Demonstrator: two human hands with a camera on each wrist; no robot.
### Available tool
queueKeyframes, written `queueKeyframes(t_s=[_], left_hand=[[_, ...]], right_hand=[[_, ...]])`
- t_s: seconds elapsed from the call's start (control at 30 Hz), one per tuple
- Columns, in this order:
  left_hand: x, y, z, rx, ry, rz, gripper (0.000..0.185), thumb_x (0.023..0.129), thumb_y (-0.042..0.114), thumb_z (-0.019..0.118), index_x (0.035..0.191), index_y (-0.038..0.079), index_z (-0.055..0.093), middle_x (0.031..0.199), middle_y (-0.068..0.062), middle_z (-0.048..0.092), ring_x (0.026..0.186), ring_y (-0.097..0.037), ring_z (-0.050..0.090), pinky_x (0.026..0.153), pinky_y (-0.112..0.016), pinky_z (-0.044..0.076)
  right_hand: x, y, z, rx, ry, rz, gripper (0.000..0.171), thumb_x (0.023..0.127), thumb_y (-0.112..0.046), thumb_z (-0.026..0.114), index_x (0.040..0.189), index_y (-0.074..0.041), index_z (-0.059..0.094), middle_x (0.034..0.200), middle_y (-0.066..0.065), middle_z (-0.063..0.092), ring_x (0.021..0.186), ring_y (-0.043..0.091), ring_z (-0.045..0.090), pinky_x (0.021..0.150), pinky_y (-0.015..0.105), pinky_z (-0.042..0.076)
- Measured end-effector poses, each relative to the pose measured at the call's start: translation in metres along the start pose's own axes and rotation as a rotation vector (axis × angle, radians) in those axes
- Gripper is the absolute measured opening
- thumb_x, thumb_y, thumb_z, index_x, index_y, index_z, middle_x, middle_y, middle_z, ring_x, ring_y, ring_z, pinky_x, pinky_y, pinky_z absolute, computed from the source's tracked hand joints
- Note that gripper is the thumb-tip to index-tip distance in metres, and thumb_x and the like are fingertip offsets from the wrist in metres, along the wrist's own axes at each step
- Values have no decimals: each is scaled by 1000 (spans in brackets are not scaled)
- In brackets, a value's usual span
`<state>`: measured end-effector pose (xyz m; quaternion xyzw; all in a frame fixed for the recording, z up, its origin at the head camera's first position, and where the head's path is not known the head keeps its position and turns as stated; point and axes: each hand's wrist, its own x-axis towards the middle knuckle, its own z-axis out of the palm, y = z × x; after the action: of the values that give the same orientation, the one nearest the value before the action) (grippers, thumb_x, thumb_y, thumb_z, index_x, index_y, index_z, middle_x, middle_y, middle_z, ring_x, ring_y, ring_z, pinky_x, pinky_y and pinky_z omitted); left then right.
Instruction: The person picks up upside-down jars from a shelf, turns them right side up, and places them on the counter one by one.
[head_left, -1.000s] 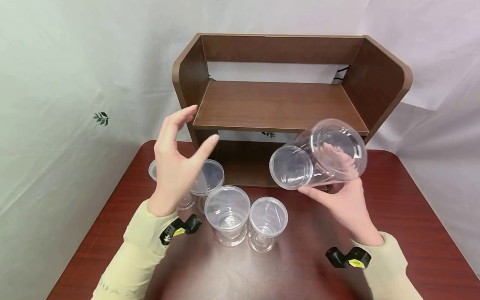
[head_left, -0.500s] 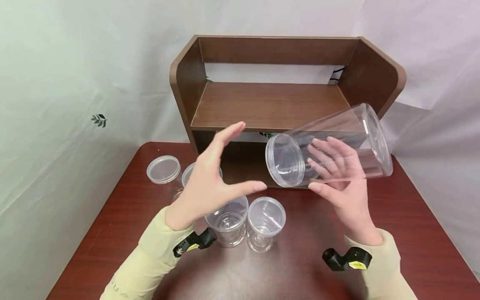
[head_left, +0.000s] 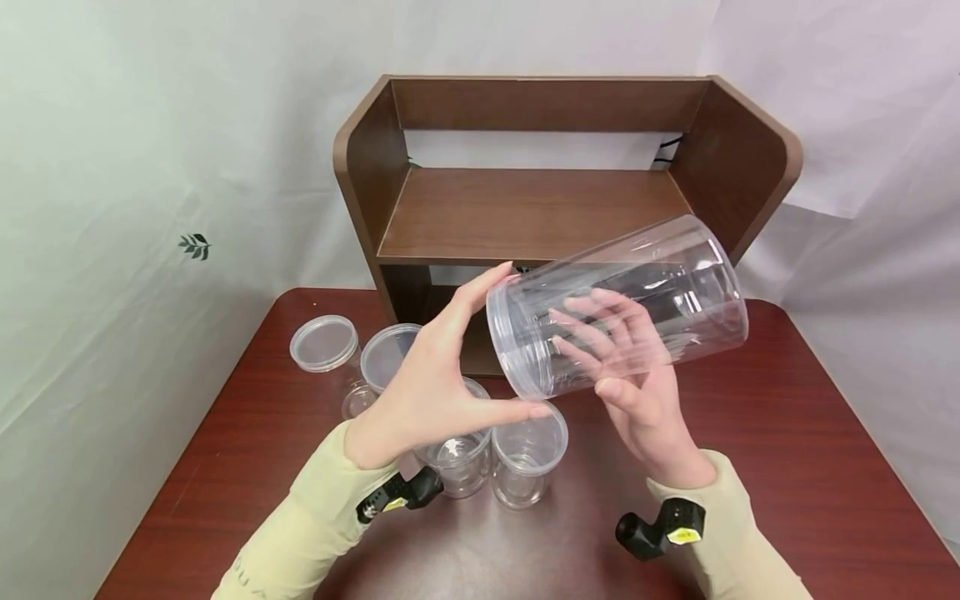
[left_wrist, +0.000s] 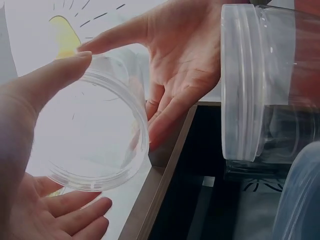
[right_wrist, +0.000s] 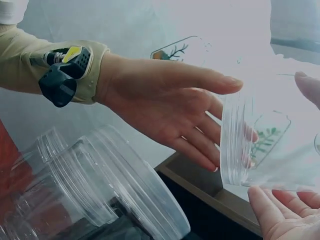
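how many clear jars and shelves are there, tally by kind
big clear jar held in the hands: 1
small clear jars on the table: 4
wooden shelf: 1
total: 6

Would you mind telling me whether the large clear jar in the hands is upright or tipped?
Tipped. The large clear jar lies nearly sideways between left hand and right hand.

Your head view looks down from above; both wrist views sit close, sharing the large clear plastic jar (head_left: 618, 304).
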<state>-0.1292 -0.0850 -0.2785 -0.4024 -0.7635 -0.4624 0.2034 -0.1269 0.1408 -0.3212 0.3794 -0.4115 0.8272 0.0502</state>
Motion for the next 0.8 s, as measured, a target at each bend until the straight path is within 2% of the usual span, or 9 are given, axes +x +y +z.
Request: queueKeyframes(t_s=[0.17, 0.3, 0.43, 0.5, 0.6, 0.67, 0.8], left_hand=[[-1, 2, -2, -61, 57, 28, 120, 58, 18, 100, 156, 4, 31, 148, -3, 50, 134, -22, 50, 114, -42, 37], [-1, 2, -3, -149, 114, 52, 117, 56, 11, 99, 152, 0, 32, 145, -7, 50, 130, -27, 54, 112, -46, 39], [-2, 2, -9, -270, 211, 68, 111, 57, 8, 94, 149, -5, 34, 143, -14, 47, 121, -35, 56, 107, -47, 44], [-2, 3, -13, -311, 278, 79, 109, 61, 15, 94, 148, -7, 33, 142, -18, 45, 119, -39, 53, 104, -46, 46], [-1, 4, -20, -344, 379, 102, 108, 67, 31, 94, 147, -8, 34, 140, -22, 46, 119, -42, 49, 101, -43, 47], [0, 5, -24, -351, 441, 124, 107, 69, 38, 93, 146, -8, 35, 138, -24, 48, 121, -43, 47, 103, -43, 45], [2, 8, -30, -345, 546, 173, 107, 66, 40, 94, 142, -9, 37, 133, -27, 52, 121, -43, 49, 107, -50, 42]], right_hand=[[1, 4, 2, -19, 17, 29, 72, 89, -20, 82, 147, 0, 43, 140, 21, 52, 132, 38, 51, 112, 46, 41], [0, 6, 0, -71, -8, 52, 74, 89, -24, 82, 148, -1, 44, 142, 21, 52, 133, 35, 52, 113, 45, 39], [-4, 5, -8, -161, -40, 66, 77, 89, -18, 82, 151, 3, 40, 144, 23, 51, 133, 33, 52, 113, 42, 39], [-6, 3, -14, -207, -40, 60, 78, 89, -9, 81, 151, 8, 37, 146, 27, 49, 134, 33, 51, 113, 41, 39], [-10, -1, -23, -266, 20, 66, 76, 87, 4, 78, 150, 10, 36, 145, 28, 50, 133, 33, 52, 111, 39, 41], [-12, -5, -30, -303, 79, 71, 74, 86, 11, 75, 150, 10, 36, 144, 27, 51, 133, 32, 52, 111, 38, 42], [-13, -14, -40, -360, 209, 44, 67, 86, 21, 66, 148, 9, 41, 142, 27, 52, 131, 34, 53, 110, 38, 43]])
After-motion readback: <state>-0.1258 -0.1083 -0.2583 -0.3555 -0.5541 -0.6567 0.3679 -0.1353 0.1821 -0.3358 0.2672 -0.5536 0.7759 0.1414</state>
